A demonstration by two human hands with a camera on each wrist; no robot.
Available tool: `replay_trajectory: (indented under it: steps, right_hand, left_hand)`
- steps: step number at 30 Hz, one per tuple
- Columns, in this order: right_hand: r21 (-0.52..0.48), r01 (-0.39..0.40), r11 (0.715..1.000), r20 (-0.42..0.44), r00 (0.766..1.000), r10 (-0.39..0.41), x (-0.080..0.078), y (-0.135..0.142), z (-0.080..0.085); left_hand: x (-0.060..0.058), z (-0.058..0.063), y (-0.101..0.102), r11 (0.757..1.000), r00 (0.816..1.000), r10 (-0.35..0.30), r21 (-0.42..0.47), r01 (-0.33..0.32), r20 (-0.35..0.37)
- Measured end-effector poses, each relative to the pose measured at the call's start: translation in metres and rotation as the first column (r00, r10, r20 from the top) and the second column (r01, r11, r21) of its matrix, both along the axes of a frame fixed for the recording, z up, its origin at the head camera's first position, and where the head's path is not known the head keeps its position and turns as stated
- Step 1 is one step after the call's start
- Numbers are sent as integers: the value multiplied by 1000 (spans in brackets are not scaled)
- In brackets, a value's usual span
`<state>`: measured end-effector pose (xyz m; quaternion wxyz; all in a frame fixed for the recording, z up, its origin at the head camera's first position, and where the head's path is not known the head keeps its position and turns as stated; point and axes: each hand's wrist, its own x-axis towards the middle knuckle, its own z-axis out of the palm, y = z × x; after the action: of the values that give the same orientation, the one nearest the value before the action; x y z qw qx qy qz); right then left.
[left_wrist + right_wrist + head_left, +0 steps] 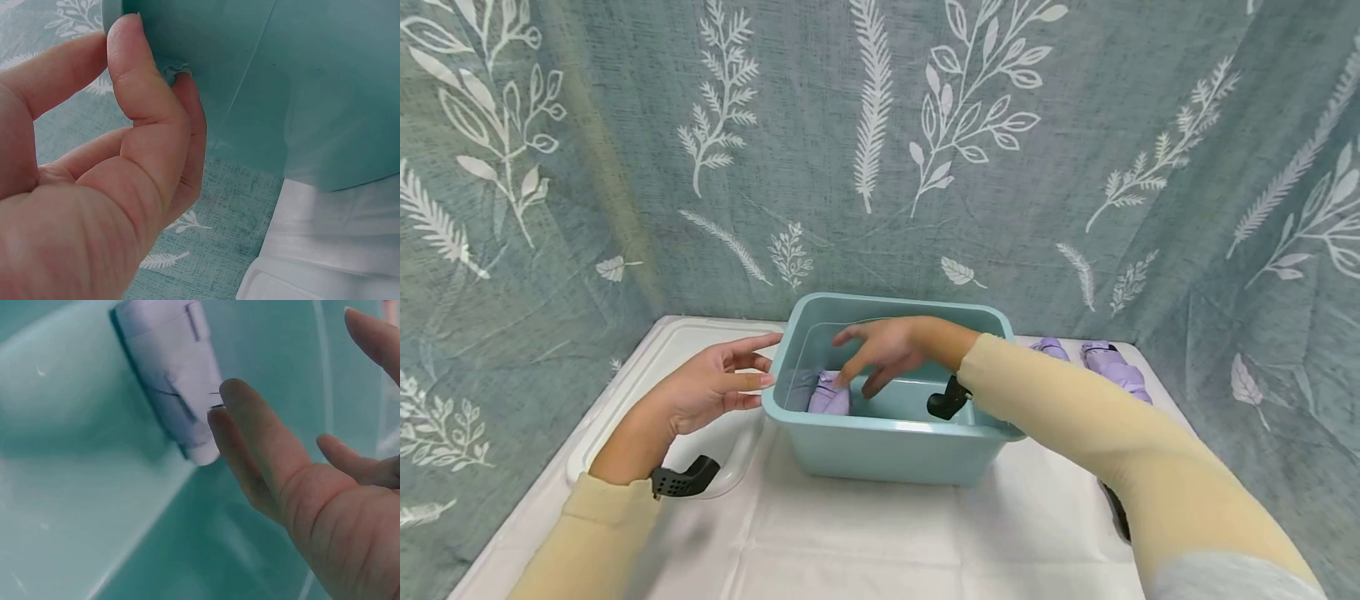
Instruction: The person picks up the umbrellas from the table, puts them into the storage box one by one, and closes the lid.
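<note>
A light teal plastic bin (887, 450) stands on the table. My left hand (718, 387) is at its left rim, thumb and fingertips touching the lip from outside; the left wrist view shows the fingers (153, 94) bent loosely beneath the edge. Inside the bin, at the left end, lies a lavender bundle that looks like a folded umbrella (830, 398), wrapped with a strap. My right hand (887, 350) reaches into the bin above it, fingers spread. In the right wrist view two fingertips (240, 397) are at the umbrella's (165, 369) side; contact is hard to tell.
A white lid-like tray (692, 333) lies left of the bin. Beyond the right forearm are more lavender bundles (1116, 371), and a dark object (1116, 510) is partly hidden by that arm. A patterned grey-green curtain (820, 167) surrounds the white-covered table (850, 533).
</note>
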<state>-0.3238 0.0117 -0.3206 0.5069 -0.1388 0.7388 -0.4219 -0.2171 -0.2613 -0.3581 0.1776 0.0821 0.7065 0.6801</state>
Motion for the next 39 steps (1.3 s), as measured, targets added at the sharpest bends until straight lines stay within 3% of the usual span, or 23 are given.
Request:
replay_trajectory:
  steps: [13,24,31,39]
  right_hand:
    - [-213,16,977,-98,995,-37,30,51,35]
    - [-364,70,929,-188,971,-147,59,88,41]
    - [-481,135,866,-286,910,-300,73,124,40]
    - [-566,170,807,-427,777,-463,89,177,26]
  left_hand:
    - [2,-1,-4,1000,1000,-2,15,2,-2]
    - [4,-5,-5,999,1000,1,48,-1,-1]
    - [3,-5,-4,998,1000,-5,59,5,-11]
    - [-1,-2,-1,999,1000,-19,51,20,-23]
